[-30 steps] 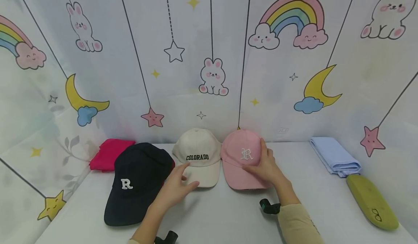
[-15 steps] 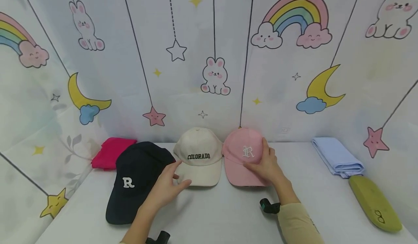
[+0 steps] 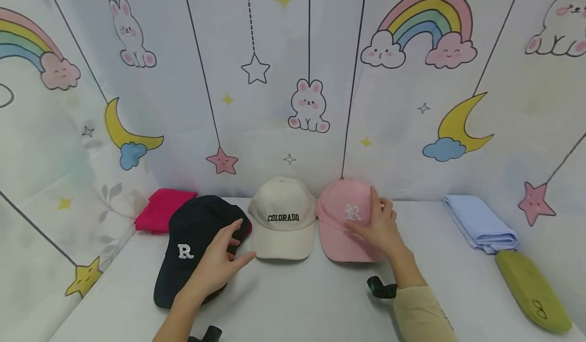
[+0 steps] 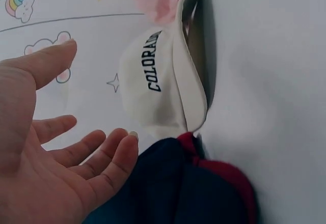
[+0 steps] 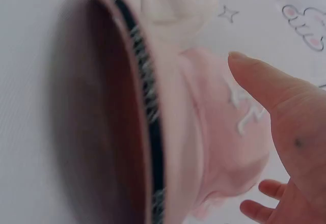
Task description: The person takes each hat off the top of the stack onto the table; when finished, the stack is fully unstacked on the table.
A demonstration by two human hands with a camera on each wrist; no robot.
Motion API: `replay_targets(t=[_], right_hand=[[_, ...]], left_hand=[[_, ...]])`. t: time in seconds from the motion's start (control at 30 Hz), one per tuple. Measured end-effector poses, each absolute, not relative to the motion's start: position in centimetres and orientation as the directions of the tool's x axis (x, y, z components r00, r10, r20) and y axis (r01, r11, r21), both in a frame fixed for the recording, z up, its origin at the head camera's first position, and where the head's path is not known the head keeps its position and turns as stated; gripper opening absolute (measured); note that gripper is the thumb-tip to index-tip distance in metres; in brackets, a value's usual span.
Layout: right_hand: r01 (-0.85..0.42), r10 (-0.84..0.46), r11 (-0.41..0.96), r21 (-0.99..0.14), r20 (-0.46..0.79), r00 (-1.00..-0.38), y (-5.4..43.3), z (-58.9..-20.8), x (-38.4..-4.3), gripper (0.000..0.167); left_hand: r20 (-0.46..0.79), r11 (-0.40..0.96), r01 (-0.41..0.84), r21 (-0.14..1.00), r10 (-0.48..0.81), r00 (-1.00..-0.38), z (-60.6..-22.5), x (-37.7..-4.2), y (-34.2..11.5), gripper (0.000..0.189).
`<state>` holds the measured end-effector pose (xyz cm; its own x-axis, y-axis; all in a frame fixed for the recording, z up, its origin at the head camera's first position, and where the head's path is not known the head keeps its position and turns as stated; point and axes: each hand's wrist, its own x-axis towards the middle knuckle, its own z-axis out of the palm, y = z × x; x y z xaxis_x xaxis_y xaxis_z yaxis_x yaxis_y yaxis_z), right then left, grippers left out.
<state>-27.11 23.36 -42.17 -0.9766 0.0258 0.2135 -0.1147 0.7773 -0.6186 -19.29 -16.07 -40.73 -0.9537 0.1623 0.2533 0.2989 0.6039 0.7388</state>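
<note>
Three caps stand in a row on the white table. The black cap (image 3: 192,230) with a white R is leftmost. In the middle sits a cream cap (image 3: 284,243) lettered COLORADO, its side meeting the pink cap (image 3: 336,243). My left hand (image 3: 215,265) hovers over the black cap's right side, fingers spread and holding nothing. The left wrist view has its fingertips overlapping the dark cap (image 4: 178,193). My right hand (image 3: 382,227) is at the pink cap's right side, fingers apart. From the right wrist, the thumb (image 5: 254,79) stands off the crown.
A folded red cloth (image 3: 162,209) lies behind the black cap. At the right are a folded light blue cloth (image 3: 480,225) and a green glasses case (image 3: 533,291). A printed curtain (image 3: 274,118) hangs behind the table.
My left hand has moved left, from in front of the cream cap to over the black cap. My right hand's fingers have spread a little at the pink cap. The head view has shifted slightly.
</note>
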Motion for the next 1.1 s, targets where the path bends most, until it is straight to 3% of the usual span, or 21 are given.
replay_targets(t=[0.43,0.83,1.1], right_hand=[[-0.258,-0.050,0.771,-0.583,0.348,-0.936,18.8,-39.3,-27.0,0.112],[-0.358,-0.151,0.729,-0.583,0.374,-0.915,12.0,-38.1,-27.4,0.111],[-0.402,-0.219,0.702,-0.588,0.359,-0.907,7.8,-38.0,-27.2,0.107]], left_hand=[[0.381,0.587,0.396,0.706,0.158,-0.911,-40.8,-18.2,-19.6,0.083],[0.532,0.642,0.481,0.597,0.132,-0.837,-40.0,-18.0,-22.8,0.083],[0.536,0.639,0.469,0.610,0.103,-0.838,-39.9,-18.1,-24.4,0.084]])
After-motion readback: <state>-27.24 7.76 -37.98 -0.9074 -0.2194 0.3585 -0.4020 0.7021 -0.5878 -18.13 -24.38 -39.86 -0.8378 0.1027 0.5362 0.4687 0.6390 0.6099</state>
